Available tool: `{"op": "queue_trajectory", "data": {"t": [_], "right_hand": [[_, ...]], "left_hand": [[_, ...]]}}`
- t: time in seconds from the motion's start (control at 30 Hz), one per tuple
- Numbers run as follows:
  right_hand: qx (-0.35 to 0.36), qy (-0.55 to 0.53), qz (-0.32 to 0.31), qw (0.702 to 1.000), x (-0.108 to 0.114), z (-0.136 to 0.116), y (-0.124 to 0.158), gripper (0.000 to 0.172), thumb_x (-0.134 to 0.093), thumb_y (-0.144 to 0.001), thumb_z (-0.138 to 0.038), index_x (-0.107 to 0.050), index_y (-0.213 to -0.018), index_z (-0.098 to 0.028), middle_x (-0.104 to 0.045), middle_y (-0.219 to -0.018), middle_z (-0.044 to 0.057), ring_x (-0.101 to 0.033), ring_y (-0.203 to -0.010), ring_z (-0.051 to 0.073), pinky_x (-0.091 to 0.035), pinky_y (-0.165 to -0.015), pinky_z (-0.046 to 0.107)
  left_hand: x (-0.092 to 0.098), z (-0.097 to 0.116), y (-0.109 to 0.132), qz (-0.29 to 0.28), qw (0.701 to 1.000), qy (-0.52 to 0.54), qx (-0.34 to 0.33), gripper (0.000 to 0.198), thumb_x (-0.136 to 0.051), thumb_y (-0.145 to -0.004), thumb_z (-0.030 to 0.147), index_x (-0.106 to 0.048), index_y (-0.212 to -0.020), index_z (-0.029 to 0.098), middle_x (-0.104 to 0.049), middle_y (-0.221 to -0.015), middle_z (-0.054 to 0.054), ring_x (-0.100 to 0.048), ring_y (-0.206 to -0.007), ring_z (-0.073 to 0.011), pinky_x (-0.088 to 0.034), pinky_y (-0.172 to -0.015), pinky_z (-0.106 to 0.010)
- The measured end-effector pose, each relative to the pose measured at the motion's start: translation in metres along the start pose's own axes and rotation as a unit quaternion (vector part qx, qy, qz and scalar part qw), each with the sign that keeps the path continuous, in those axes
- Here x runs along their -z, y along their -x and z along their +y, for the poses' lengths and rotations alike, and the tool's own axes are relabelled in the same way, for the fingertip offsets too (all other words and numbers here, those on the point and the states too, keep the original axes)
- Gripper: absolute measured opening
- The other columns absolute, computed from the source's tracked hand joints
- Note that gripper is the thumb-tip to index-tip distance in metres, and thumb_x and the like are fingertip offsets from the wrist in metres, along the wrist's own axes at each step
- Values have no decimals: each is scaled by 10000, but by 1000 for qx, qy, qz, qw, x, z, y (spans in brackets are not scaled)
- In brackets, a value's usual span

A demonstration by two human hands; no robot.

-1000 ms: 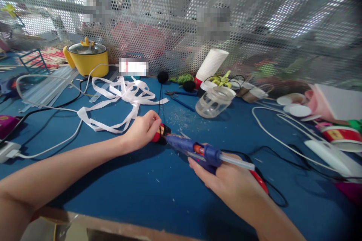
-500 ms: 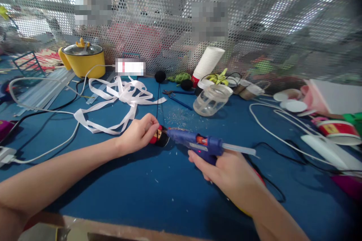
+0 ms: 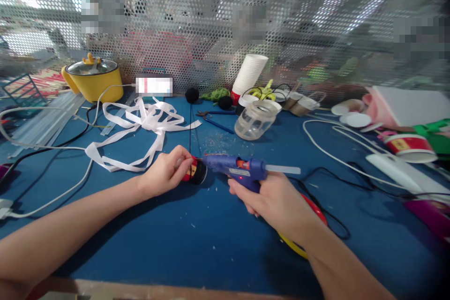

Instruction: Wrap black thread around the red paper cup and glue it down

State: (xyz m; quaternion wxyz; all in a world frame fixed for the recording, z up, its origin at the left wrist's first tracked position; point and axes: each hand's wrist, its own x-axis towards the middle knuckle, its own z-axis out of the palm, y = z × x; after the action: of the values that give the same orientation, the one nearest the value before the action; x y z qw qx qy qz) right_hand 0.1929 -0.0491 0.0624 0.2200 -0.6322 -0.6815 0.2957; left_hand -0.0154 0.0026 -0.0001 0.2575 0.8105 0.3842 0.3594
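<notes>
My left hand (image 3: pixel 168 170) is closed on a small red paper cup (image 3: pixel 187 174) lying on its side, thumb and forefinger pinched together by its upper edge. Black yarn (image 3: pixel 199 172) wraps the cup's right part. A strand rises from there to a black yarn ball (image 3: pixel 191 95) at the back. In my right hand (image 3: pixel 277 199) is a blue hot glue gun (image 3: pixel 242 172), its red light lit. The nozzle points left, right at the cup's top edge; whether it touches is unclear. A clear glue stick (image 3: pixel 283 169) protrudes from its rear.
White ribbon (image 3: pixel 154 122) lies tangled behind my left hand. Pliers (image 3: pixel 218 119), a clear plastic jar (image 3: pixel 255 122) and stacked paper cups (image 3: pixel 250 75) stand farther back. A yellow pot (image 3: pixel 94 82) sits back left. Cables (image 3: pixel 330 178) cross the right side; a perforated metal screen (image 3: pixel 204 18) closes the back.
The whole scene has shifted slightly left in view. The cup is turned a little, showing more of its black-wrapped side. My right hand still holds the glue gun at the cup.
</notes>
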Motion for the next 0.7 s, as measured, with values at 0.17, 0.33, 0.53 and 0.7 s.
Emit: {"op": "queue_trajectory", "data": {"t": [0.17,0.33,0.53,0.7], "right_hand": [[-15,-3,-16,1000,3,-3,3,180,-490,-780,-326,-557,-687,-187,-493,-372,-52,-487,-327,107,-396,-348,198],[-42,4,-24,999,2,-1,-1,151,-495,-775,-296,-545,-688,-183,-522,-402,-38,-507,-352,101,-415,-374,185],[-32,-6,-26,999,2,-1,1,167,-504,-774,-325,-562,-707,-184,-491,-365,-49,-480,-327,104,-393,-353,193],[-45,-9,-22,999,3,-4,-1,137,-512,-761,-287,-559,-688,-181,-508,-379,-39,-492,-337,108,-402,-361,198]], "left_hand": [[-1,-2,1,1,1000,-4,-4,87,-391,-871,230,-457,-858,175,-477,-511,55,-455,-443,-94,-341,-480,-199],[-2,-4,2,13,999,-8,-35,78,-398,-872,219,-459,-862,171,-441,-480,73,-416,-400,-82,-316,-447,-186],[-2,-6,1,24,999,-13,-33,75,-411,-874,221,-466,-855,174,-464,-495,64,-441,-417,-84,-332,-450,-184],[-2,-7,1,28,999,-16,-29,71,-415,-872,220,-464,-851,174,-480,-511,57,-458,-435,-86,-341,-460,-187]]}}
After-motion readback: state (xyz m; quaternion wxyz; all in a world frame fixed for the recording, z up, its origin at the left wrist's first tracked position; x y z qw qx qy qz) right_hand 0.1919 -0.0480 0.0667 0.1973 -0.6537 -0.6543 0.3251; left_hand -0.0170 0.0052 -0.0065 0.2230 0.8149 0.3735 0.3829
